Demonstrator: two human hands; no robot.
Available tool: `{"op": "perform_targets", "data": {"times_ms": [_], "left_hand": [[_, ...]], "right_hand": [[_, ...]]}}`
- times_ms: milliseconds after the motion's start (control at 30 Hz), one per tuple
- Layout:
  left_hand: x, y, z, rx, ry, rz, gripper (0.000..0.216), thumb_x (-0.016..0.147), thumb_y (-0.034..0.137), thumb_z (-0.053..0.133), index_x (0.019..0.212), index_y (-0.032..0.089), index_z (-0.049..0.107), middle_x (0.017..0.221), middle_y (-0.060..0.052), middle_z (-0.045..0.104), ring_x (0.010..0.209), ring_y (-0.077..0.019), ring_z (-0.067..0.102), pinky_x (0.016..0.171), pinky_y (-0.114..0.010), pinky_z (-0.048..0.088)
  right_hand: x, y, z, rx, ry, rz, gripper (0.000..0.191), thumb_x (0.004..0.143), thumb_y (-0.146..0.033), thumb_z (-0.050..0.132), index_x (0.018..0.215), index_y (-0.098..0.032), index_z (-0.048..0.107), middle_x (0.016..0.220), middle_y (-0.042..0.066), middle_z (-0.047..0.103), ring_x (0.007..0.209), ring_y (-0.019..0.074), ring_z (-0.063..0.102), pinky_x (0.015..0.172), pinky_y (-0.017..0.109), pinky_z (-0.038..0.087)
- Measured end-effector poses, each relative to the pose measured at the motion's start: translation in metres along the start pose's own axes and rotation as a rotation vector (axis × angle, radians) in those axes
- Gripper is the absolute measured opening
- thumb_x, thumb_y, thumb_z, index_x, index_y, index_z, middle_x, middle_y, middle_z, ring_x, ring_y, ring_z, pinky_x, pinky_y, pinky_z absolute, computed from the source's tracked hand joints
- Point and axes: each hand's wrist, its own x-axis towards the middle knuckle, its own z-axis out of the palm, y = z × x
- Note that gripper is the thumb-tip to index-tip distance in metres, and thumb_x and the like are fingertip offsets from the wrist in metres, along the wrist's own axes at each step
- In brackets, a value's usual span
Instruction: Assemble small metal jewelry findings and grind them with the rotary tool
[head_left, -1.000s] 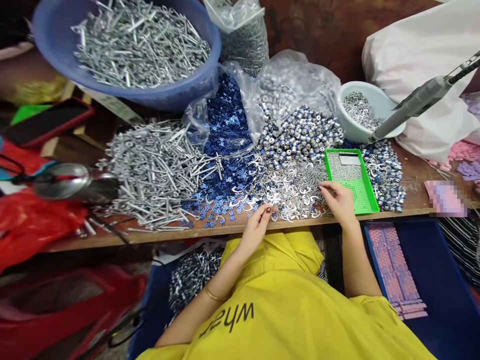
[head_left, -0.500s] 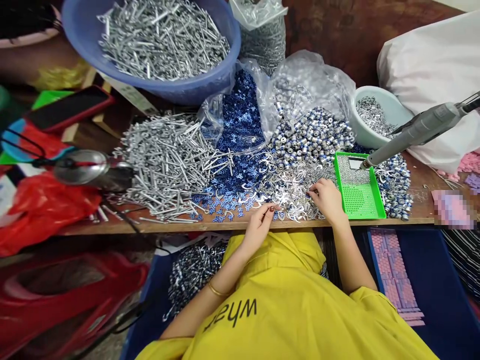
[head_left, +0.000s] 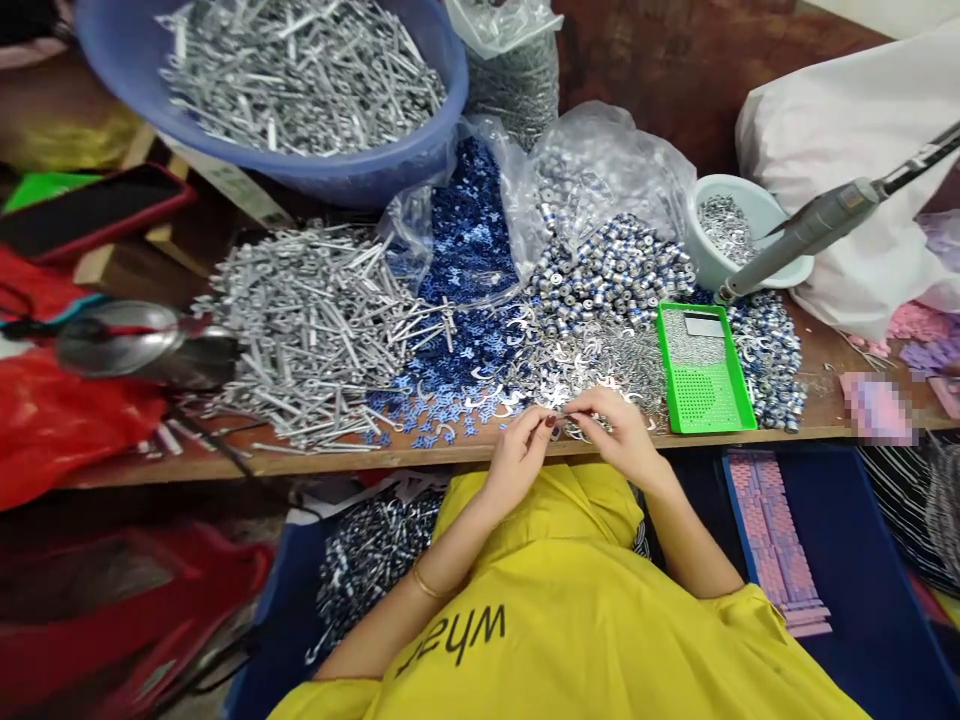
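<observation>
Fingertip to fingertip, my two hands meet at the table's front edge. My left hand (head_left: 519,455) is closed in a pinch on something small that I cannot make out. My right hand (head_left: 616,436) pinches too, its fingertips touching the same spot; the small part there is mostly hidden. Just beyond the hands lie loose silver curved clips (head_left: 577,365). Small blue plastic pieces (head_left: 442,405) are scattered left of them, and silver-and-blue cylinders (head_left: 615,270) are heaped behind. A green tray (head_left: 742,395) holding tiny metal bits stands right of my right hand.
A pile of silver rods (head_left: 300,330) covers the table's left part. Behind it stands a blue basin (head_left: 442,130) of similar rods. A pale bowl (head_left: 795,268) and a grey electric screwdriver (head_left: 810,235) are at the right. A phone (head_left: 90,215) lies far left.
My right hand has moved left from the clips beside the green tray to meet my left hand, which stays pinched near the edge. The whole view has shifted slightly.
</observation>
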Motion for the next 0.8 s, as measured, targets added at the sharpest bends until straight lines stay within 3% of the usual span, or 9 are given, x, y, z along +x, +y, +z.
{"op": "perform_targets", "data": {"times_ms": [200, 333, 467, 567, 633, 667, 700, 767, 800], "left_hand": [[-0.004, 0.001, -0.002, -0.117, -0.082, -0.032, 0.032, 0.098, 0.042, 0.046, 0.092, 0.018, 0.067, 0.089, -0.006, 0.068, 0.085, -0.0197, 0.062, 0.081, -0.029, 0.046], [-0.009, 0.002, 0.003, -0.060, -0.095, -0.023, 0.034, 0.098, 0.044, 0.045, 0.096, 0.018, 0.067, 0.086, -0.005, 0.067, 0.082, -0.0190, 0.059, 0.076, -0.029, 0.045], [-0.014, 0.005, 0.009, -0.137, -0.067, -0.039, 0.035, 0.100, 0.045, 0.041, 0.119, 0.021, 0.059, 0.113, -0.008, 0.065, 0.101, -0.0199, 0.060, 0.090, -0.031, 0.047], [-0.013, 0.007, 0.010, -0.177, -0.072, -0.058, 0.037, 0.099, 0.047, 0.044, 0.123, 0.022, 0.057, 0.119, -0.009, 0.065, 0.105, -0.0207, 0.061, 0.093, -0.031, 0.048], [-0.012, 0.007, 0.007, -0.155, -0.087, -0.086, 0.037, 0.096, 0.049, 0.048, 0.113, 0.020, 0.064, 0.108, -0.009, 0.069, 0.098, -0.0218, 0.063, 0.090, -0.032, 0.049], [-0.011, 0.006, 0.005, -0.143, -0.084, -0.103, 0.037, 0.095, 0.050, 0.049, 0.106, 0.019, 0.068, 0.102, -0.008, 0.071, 0.095, -0.0224, 0.063, 0.089, -0.033, 0.050], [-0.010, 0.005, 0.002, -0.135, -0.077, -0.120, 0.039, 0.095, 0.051, 0.049, 0.100, 0.019, 0.070, 0.096, -0.008, 0.071, 0.093, -0.0228, 0.064, 0.088, -0.033, 0.050], [-0.010, 0.002, -0.001, -0.137, -0.047, -0.146, 0.042, 0.094, 0.053, 0.049, 0.094, 0.019, 0.072, 0.086, -0.007, 0.071, 0.089, -0.0226, 0.064, 0.088, -0.033, 0.050], [-0.011, 0.001, -0.002, -0.144, -0.029, -0.152, 0.042, 0.093, 0.054, 0.049, 0.094, 0.019, 0.073, 0.082, -0.006, 0.070, 0.086, -0.0220, 0.063, 0.086, -0.033, 0.050]], "right_hand": [[-0.005, 0.001, 0.004, 0.033, -0.019, -0.020, 0.015, 0.098, -0.025, 0.051, 0.101, -0.023, 0.065, 0.094, 0.004, 0.068, 0.092, 0.0178, 0.062, 0.086, 0.036, 0.050], [-0.012, 0.002, 0.007, -0.036, -0.026, -0.070, 0.016, 0.098, -0.024, 0.050, 0.105, -0.022, 0.064, 0.095, 0.006, 0.067, 0.093, 0.0188, 0.060, 0.085, 0.037, 0.050], [-0.014, -0.004, 0.015, -0.062, 0.042, -0.001, 0.020, 0.099, -0.027, 0.048, 0.109, -0.027, 0.066, 0.100, 0.005, 0.069, 0.097, 0.0198, 0.062, 0.089, 0.039, 0.051], [-0.022, -0.006, 0.006, -0.013, -0.152, 0.020, 0.036, 0.096, -0.031, 0.055, 0.132, -0.032, 0.056, 0.115, 0.004, 0.068, 0.097, 0.0193, 0.065, 0.090, 0.039, 0.054], [-0.035, 0.003, -0.023, 0.016, -0.216, 0.077, 0.057, 0.091, -0.034, 0.062, 0.145, -0.035, 0.043, 0.121, 0.004, 0.067, 0.085, 0.0172, 0.068, 0.081, 0.037, 0.058], [-0.043, 0.013, -0.047, -0.002, -0.146, 0.141, 0.060, 0.090, -0.035, 0.064, 0.146, -0.035, 0.041, 0.119, 0.004, 0.067, 0.078, 0.0157, 0.068, 0.075, 0.035, 0.059], [-0.051, 0.027, -0.076, -0.084, 0.054, 0.201, 0.052, 0.092, -0.035, 0.060, 0.141, -0.034, 0.047, 0.114, 0.004, 0.069, 0.075, 0.0153, 0.067, 0.073, 0.035, 0.059], [-0.067, 0.065, -0.146, -0.362, 0.578, 0.280, 0.033, 0.096, -0.036, 0.048, 0.125, -0.024, 0.060, 0.100, 0.007, 0.069, 0.075, 0.0165, 0.067, 0.072, 0.035, 0.057], [-0.074, 0.087, -0.184, -0.443, 0.737, 0.298, 0.036, 0.099, -0.034, 0.039, 0.124, -0.017, 0.058, 0.101, 0.013, 0.067, 0.078, 0.0181, 0.066, 0.073, 0.037, 0.056]]}}
